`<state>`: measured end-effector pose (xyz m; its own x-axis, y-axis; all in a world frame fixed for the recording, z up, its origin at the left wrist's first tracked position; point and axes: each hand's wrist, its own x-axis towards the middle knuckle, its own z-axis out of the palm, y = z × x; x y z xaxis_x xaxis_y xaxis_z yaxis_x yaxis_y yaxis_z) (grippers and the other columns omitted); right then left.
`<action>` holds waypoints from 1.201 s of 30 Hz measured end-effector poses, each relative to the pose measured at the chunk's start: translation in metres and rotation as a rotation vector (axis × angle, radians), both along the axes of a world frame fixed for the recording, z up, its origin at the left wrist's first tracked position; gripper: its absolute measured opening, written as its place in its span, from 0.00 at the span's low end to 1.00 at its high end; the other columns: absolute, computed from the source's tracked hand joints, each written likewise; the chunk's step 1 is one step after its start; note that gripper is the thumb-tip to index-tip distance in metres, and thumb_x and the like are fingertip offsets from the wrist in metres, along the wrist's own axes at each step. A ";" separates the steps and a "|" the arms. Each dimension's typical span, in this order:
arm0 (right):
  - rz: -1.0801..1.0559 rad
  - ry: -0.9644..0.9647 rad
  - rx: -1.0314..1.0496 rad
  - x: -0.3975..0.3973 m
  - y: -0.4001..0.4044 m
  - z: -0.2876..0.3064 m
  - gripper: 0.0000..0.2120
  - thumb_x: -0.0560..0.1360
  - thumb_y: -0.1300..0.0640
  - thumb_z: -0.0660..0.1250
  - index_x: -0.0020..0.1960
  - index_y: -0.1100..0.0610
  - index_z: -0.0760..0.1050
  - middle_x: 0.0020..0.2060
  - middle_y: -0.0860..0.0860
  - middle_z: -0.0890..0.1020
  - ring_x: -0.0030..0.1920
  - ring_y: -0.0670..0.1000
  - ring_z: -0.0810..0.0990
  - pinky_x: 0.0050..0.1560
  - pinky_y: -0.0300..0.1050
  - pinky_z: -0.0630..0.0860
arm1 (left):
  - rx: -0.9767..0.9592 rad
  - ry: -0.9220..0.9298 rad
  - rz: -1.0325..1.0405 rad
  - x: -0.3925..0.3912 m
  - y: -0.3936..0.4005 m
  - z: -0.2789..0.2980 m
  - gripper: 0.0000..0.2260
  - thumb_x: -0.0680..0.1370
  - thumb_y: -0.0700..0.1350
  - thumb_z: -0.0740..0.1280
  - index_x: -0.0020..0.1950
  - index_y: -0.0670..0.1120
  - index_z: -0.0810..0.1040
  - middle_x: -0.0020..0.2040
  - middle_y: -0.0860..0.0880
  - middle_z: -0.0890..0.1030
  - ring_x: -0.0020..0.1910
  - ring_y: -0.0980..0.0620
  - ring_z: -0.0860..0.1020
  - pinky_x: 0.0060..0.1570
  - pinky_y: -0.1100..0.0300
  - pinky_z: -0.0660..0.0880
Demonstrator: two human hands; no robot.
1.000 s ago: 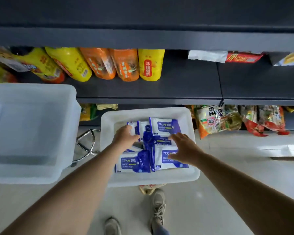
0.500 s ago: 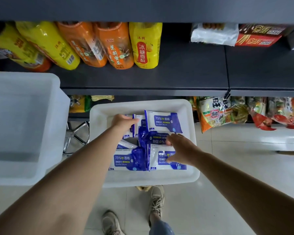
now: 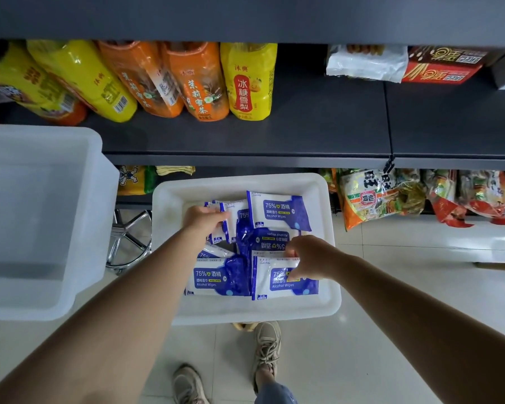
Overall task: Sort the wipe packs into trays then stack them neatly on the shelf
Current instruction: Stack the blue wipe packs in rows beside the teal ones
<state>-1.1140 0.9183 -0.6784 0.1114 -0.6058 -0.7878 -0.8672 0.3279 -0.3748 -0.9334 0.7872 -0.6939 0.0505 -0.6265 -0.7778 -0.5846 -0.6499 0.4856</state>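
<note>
Nearest you, your right hand [image 3: 309, 259] curls its grip onto the wipe pack [image 3: 285, 279] at 5 o'clock in the white tray [image 3: 169, 205]. Your left hand [image 3: 203, 221] pinches a pack at 10 o'clock [image 3: 231, 220], among other wipe packs [image 3: 277, 211] lying flat. At 9 o'clock sits a second tray [image 3: 41, 217]. Beyond, at 12 o'clock, the shelf [image 3: 318, 132] carries drink bottles [image 3: 247, 83].

The right hand [image 3: 309, 258], which a second ago lay flat across the near-right wipe pack [image 3: 283, 279] in the white tray [image 3: 245, 182], now has its fingers curled down onto that pack's upper edge. The left hand [image 3: 204, 221] has closed its fingers over the packs at the far left [image 3: 228, 223].
</note>
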 end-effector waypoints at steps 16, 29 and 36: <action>-0.195 -0.111 0.079 -0.017 -0.018 0.030 0.20 0.69 0.54 0.76 0.58 0.55 0.74 0.55 0.50 0.80 0.53 0.49 0.79 0.48 0.41 0.77 | -0.034 0.076 0.076 0.018 0.004 0.010 0.06 0.73 0.44 0.73 0.42 0.46 0.77 0.45 0.42 0.83 0.44 0.44 0.83 0.51 0.47 0.79; -0.826 -0.281 -0.365 0.046 -0.046 0.191 0.13 0.68 0.67 0.74 0.50 0.60 0.79 0.45 0.56 0.83 0.42 0.54 0.82 0.47 0.48 0.78 | -0.250 0.253 0.144 0.099 -0.011 0.159 0.09 0.71 0.34 0.73 0.50 0.37 0.80 0.45 0.39 0.81 0.42 0.43 0.79 0.50 0.46 0.77; -0.922 -0.383 -0.649 0.100 -0.054 0.338 0.11 0.67 0.66 0.76 0.43 0.55 0.76 0.36 0.49 0.82 0.37 0.48 0.81 0.30 0.34 0.76 | -0.404 0.451 0.053 0.151 -0.031 0.299 0.09 0.72 0.32 0.71 0.52 0.38 0.80 0.42 0.44 0.82 0.32 0.54 0.80 0.34 0.64 0.77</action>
